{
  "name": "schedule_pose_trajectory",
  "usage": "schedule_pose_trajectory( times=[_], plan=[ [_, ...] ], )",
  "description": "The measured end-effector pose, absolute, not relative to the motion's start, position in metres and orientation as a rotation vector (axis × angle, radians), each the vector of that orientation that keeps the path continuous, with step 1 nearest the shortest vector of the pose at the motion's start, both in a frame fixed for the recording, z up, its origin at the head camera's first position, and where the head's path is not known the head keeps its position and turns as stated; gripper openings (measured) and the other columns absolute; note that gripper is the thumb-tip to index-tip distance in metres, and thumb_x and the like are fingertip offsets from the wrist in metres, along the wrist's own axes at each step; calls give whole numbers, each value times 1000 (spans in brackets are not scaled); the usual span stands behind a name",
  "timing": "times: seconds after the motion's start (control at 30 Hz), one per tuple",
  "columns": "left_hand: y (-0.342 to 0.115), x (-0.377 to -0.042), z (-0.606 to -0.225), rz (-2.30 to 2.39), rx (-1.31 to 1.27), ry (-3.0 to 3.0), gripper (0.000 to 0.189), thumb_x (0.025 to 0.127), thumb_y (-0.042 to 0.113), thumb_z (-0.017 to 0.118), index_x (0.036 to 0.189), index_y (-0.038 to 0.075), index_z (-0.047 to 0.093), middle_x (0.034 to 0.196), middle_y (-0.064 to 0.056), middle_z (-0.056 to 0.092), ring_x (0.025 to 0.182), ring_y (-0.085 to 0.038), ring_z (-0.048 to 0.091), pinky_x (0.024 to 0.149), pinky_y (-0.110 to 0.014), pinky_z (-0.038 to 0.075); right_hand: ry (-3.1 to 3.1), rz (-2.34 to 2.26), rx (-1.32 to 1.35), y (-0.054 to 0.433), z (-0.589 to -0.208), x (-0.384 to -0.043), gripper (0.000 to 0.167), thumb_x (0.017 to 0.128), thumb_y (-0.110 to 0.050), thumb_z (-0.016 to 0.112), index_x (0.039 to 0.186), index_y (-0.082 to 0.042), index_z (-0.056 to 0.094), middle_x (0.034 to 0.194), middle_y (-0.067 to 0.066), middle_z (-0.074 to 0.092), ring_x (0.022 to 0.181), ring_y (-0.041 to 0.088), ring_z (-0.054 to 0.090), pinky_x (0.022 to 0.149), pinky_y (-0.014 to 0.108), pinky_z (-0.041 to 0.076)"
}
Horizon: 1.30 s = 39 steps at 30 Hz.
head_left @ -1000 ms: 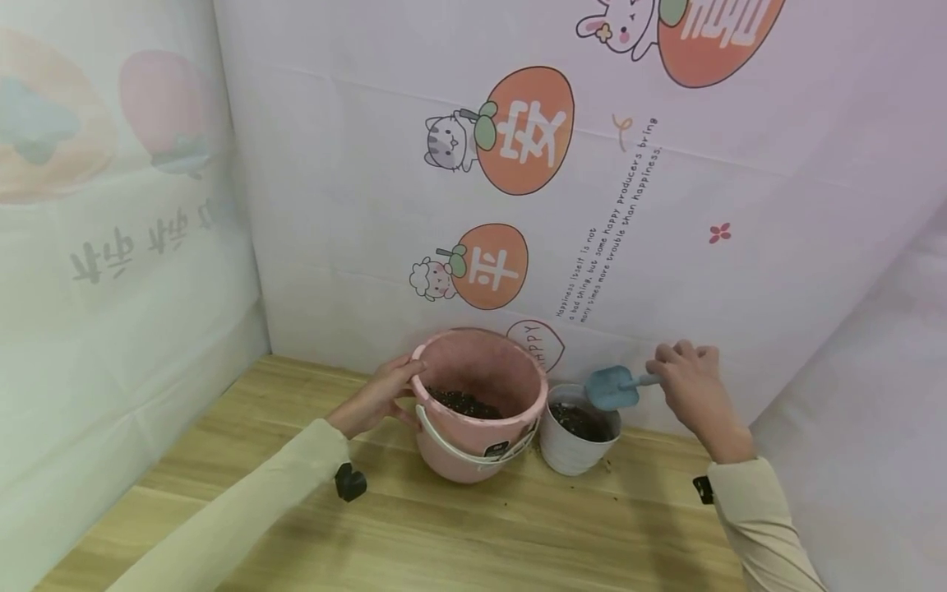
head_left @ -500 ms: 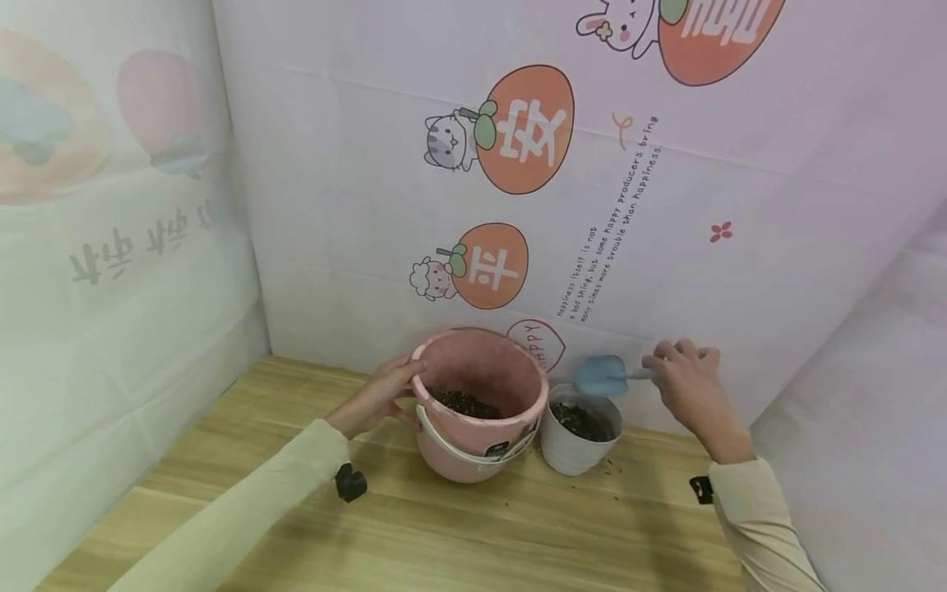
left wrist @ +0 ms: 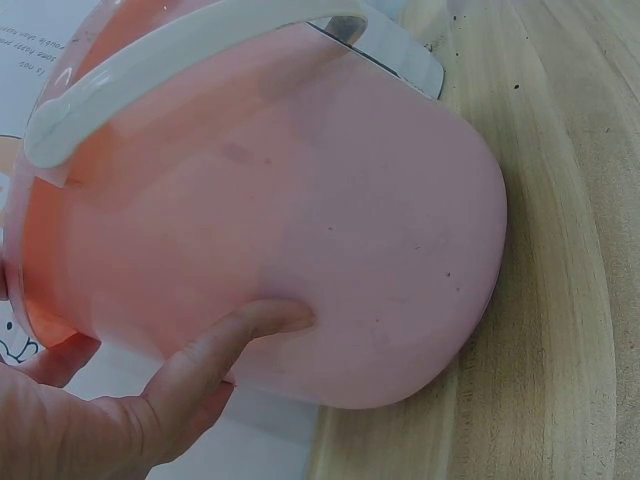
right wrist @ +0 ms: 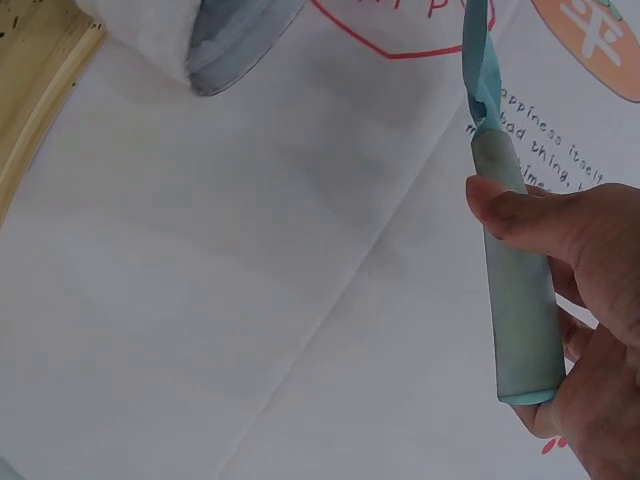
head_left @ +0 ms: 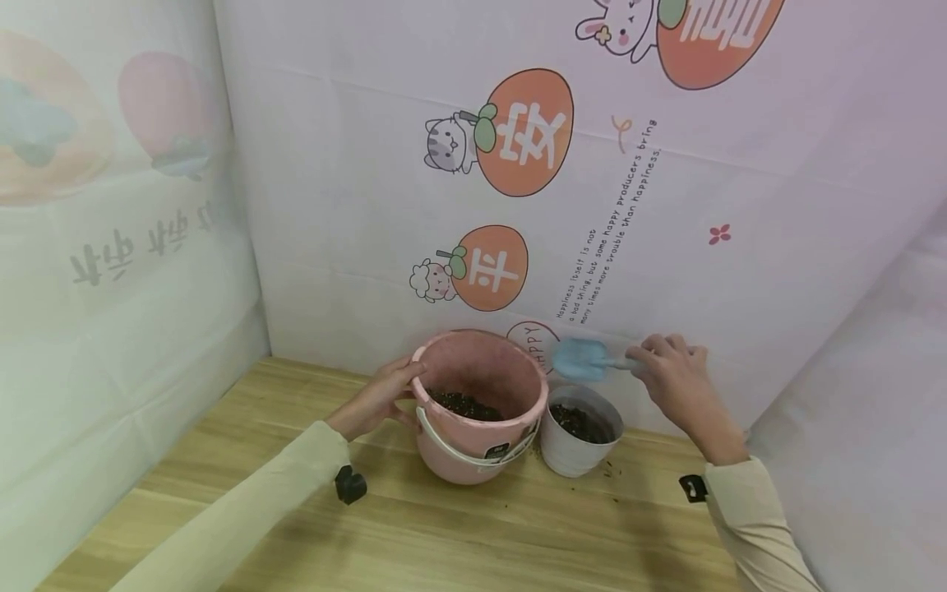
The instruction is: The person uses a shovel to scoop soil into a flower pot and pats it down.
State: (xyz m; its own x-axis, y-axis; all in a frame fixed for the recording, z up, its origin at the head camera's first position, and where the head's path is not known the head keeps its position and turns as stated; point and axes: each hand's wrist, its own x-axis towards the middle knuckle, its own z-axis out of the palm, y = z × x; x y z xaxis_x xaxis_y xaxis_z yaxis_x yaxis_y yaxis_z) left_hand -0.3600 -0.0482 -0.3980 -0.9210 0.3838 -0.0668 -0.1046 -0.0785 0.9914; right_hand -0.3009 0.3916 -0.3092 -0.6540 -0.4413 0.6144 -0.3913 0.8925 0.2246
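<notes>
A pink bucket (head_left: 455,460) with dark soil (head_left: 464,406) in its bottom stands upright on the table. My left hand (head_left: 379,398) holds it by the left side, some fingers at the rim and one lying along the wall in the left wrist view (left wrist: 190,385). Up to the right, my right hand (head_left: 676,388) grips the handle of a small blue garden trowel (head_left: 582,360), seen edge-on in the right wrist view. The trowel's blade hangs above and behind a white flowerpot (head_left: 568,460), which holds dark soil (head_left: 580,423) too.
The wooden table (head_left: 414,543) ends against a printed white cloth wall (head_left: 355,205) right behind the bucket and pot. Another cloth wall (head_left: 148,353) rises on the left. Soil crumbs (head_left: 608,469) lie around the pot. The bucket's white handle (head_left: 473,460) hangs down in front.
The right hand has moved left, carrying the trowel up from over the pot toward the bucket's right side. More crumbs lie beside the pot. The left hand and bucket stay put.
</notes>
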Motion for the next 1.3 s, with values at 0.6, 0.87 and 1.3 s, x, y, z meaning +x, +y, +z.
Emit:
schedule_pose_trajectory(
  times=[0.6, 0.87, 1.3],
  plan=[
    [-49, -363, -403, 2069, 287, 1874, 66, 109, 27, 49, 167, 10, 23, 167, -27, 27, 144, -54, 39, 69, -53, 69, -2072, -183, 799, 335, -321, -324, 30, 80, 3, 84, 105, -9, 74, 99, 17, 67, 93, 42, 59, 67, 52, 46],
    [-50, -359, -404, 2067, 310, 1876, 65, 109, 27, 47, 167, 9, 23, 166, -28, 29, 145, -54, 38, 71, -54, 69, -2082, -222, 914, 313, -322, -334, 37, 82, 8, 79, 113, -12, 74, 104, 13, 67, 95, 36, 59, 77, 50, 51],
    [-49, -360, -400, 2064, 320, 1873, 65, 109, 29, 48, 167, 9, 24, 167, -26, 28, 146, -54, 37, 70, -53, 69, -2211, -391, 939, 276, -315, -347, 29, 88, -3, 81, 114, -13, 76, 108, 9, 61, 99, 30, 51, 82, 47, 47]
  ],
)
